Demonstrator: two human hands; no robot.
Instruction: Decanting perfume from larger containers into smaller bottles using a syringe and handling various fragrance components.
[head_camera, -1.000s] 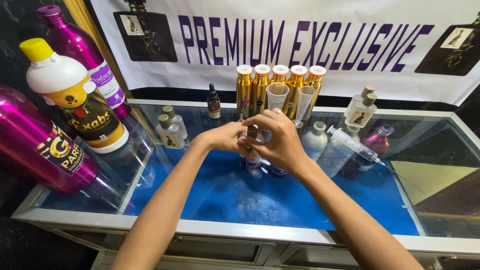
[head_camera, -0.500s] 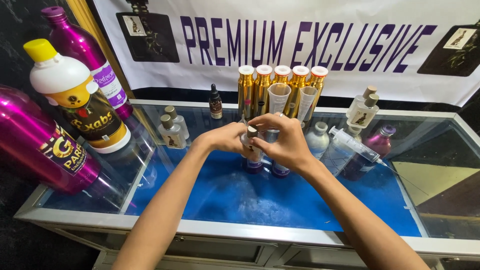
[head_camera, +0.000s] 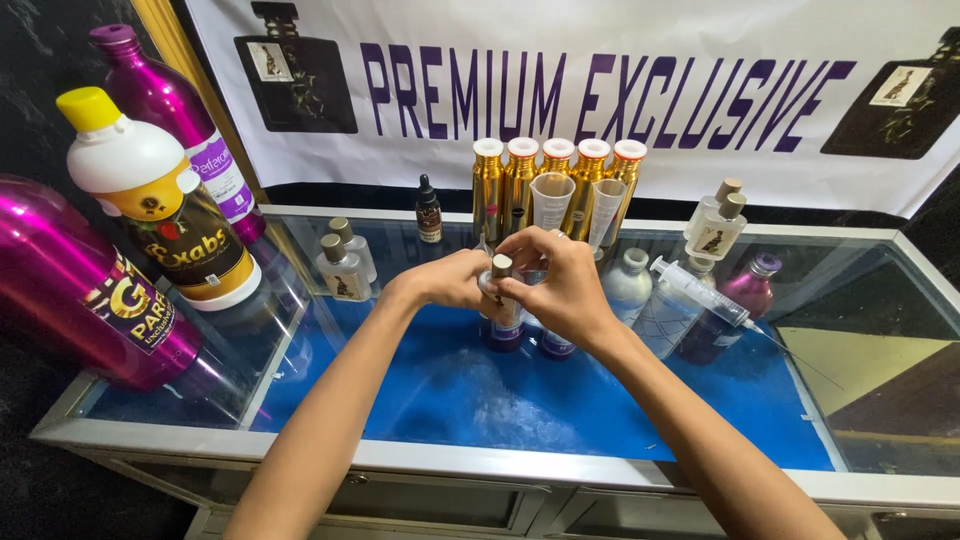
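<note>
Not much has changed since the earlier frames: both hands are still bunched up over the same little bottle in the middle of the counter, and the view has only nudged a bit. The left hand (head_camera: 455, 282) is wrapped around the small bottle (head_camera: 503, 310) from the side, and the right hand (head_camera: 560, 285) has its fingertips pinched closed at the bottle's tan cap. The bottle stands upright on the glass counter (head_camera: 420, 400), over the blue lining, with a second bottle with a purple base (head_camera: 556, 345) right beside it, mostly hidden by the right hand.

Count time. Five gold bottles (head_camera: 557, 185) with white and red caps line up at the back, and two clear measuring tubes (head_camera: 552, 200) stand just in front of them. One tiny dark dropper bottle (head_camera: 428, 210) sits left of the gold row. Two small clear bottles (head_camera: 345, 262) with tan caps stand to the left, and two more clear bottles (head_camera: 718, 220) on the right. One frosted bottle (head_camera: 628, 285) and one pink-purple bottle (head_camera: 735, 300) sit near the right hand, with a single syringe (head_camera: 700, 290) lying tilted across between them.

Far left there are three big containers: a white and black jug with a yellow cap (head_camera: 160, 200), a tall magenta bottle (head_camera: 175, 120) behind it, and a fat magenta one (head_camera: 80, 285) lying at the edge. A white banner (head_camera: 620, 60) hangs behind everything.
</note>
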